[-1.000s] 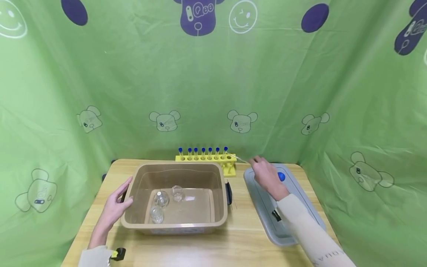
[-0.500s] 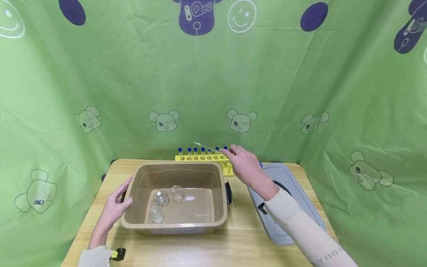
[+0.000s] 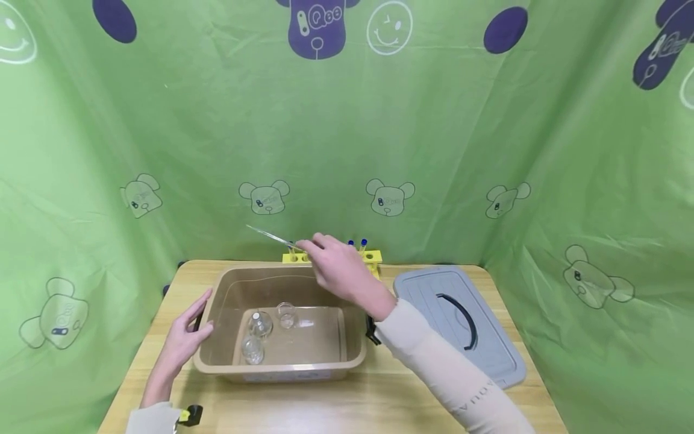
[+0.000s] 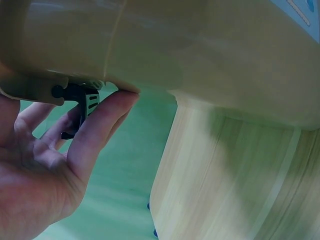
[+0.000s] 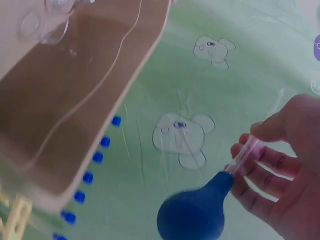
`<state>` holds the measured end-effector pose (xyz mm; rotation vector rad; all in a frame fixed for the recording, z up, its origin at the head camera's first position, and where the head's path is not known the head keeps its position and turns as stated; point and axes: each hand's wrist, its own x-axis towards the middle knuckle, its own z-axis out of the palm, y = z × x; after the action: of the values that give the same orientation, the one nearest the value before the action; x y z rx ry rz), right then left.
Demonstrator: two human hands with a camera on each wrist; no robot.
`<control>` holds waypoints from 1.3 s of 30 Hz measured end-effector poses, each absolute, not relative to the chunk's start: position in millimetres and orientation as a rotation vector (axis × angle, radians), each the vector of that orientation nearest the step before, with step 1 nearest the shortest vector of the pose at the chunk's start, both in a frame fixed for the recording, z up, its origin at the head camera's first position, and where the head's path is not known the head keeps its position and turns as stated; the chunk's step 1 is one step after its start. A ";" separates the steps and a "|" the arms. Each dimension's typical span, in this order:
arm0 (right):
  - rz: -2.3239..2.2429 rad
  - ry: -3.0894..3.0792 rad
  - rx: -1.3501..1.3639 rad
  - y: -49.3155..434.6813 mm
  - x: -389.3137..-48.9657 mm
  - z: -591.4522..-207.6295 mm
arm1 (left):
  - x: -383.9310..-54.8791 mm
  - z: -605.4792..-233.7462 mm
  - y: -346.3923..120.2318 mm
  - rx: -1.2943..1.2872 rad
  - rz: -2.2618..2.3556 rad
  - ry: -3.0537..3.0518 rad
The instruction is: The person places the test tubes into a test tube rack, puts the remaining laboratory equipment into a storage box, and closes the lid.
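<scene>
My right hand (image 3: 344, 271) pinches the glass stem of a dropper (image 5: 245, 155) with a blue rubber bulb (image 5: 195, 212). In the head view the clear stem (image 3: 271, 236) points up and left above the back rim of a brown plastic bin (image 3: 279, 366); the bulb is hidden there. With fairly straight fingers and thumb, my left hand (image 3: 181, 340) rests against the bin's left side, around a black handle clip (image 4: 82, 102). Inside the bin, toward the left, lie a clear glass flask (image 3: 260, 324), a small beaker (image 3: 286, 315) and another clear glass vessel (image 3: 253, 350).
Behind the bin is a yellow rack (image 3: 374, 257) of blue-capped test tubes (image 3: 363, 245), partly hidden by my right hand. A grey lid (image 3: 499, 352) with a black handle lies on the wooden table (image 3: 282, 407) at right. Green curtain (image 3: 325, 126) surrounds the table.
My right hand has carried the dropper left from over the grey lid, past the rack, to the bin's back rim. The left hand has stayed at the bin's left side.
</scene>
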<state>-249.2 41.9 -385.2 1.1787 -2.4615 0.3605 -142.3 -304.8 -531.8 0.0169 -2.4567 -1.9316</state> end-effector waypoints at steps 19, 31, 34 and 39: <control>0.598 -2.799 1.290 -23.3 -259.9 -459.1 | -142.5 -530.1 -305.5 0.048 -1.951 -2.464; 0.557 -3.059 1.341 -23.1 -262.7 -485.6 | -142.9 -529.2 -306.4 0.044 -1.940 -2.463; 0.469 -3.086 1.362 -23.6 -263.3 -491.9 | -142.9 -528.8 -305.4 0.044 -1.952 -2.459; 0.303 -3.089 1.395 -26.3 -262.6 -501.0 | -142.6 -529.3 -305.2 0.045 -1.963 -2.449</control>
<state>-262.6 -26.3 -501.0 1.3949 -3.0886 0.3029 -142.6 -305.2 -529.3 0.0455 -2.4491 -1.9628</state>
